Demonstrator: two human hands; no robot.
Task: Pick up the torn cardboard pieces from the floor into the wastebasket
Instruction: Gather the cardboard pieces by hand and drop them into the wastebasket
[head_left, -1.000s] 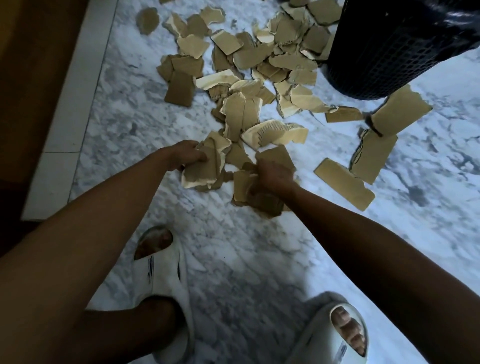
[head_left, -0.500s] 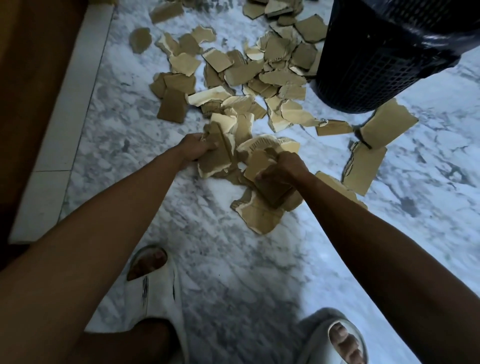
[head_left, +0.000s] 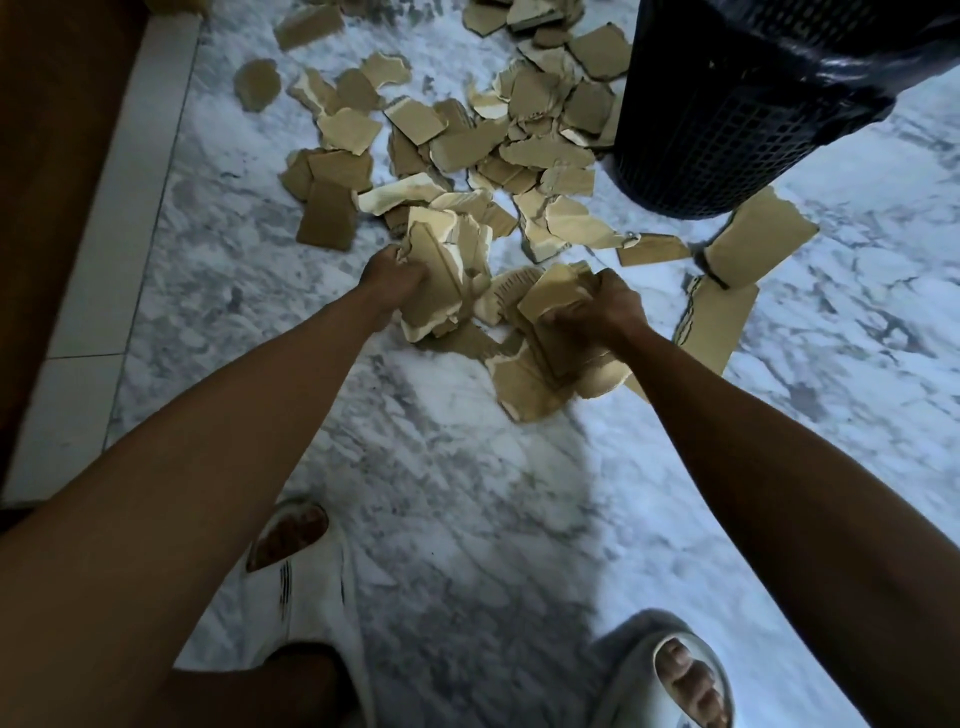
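Several torn tan cardboard pieces (head_left: 524, 156) lie scattered over the marble floor, thickest between my hands and the wastebasket. The black mesh wastebasket (head_left: 727, 130), lined with a dark bag, stands at the upper right. My left hand (head_left: 392, 278) is closed around a bundle of cardboard pieces (head_left: 439, 280) held just above the floor. My right hand (head_left: 597, 312) grips another stack of cardboard pieces (head_left: 540, 374), which hangs below it, slightly blurred.
Two larger cardboard sheets (head_left: 758, 239) lie right of my hands, below the basket. A white floor border (head_left: 119, 218) and a dark wooden surface (head_left: 47, 156) run along the left. My feet in white slippers (head_left: 306, 582) stand at the bottom.
Both hands have lifted their cardboard bundles off the floor and drifted slightly up and right. The view has shifted, so the pile and basket sit lower in frame.
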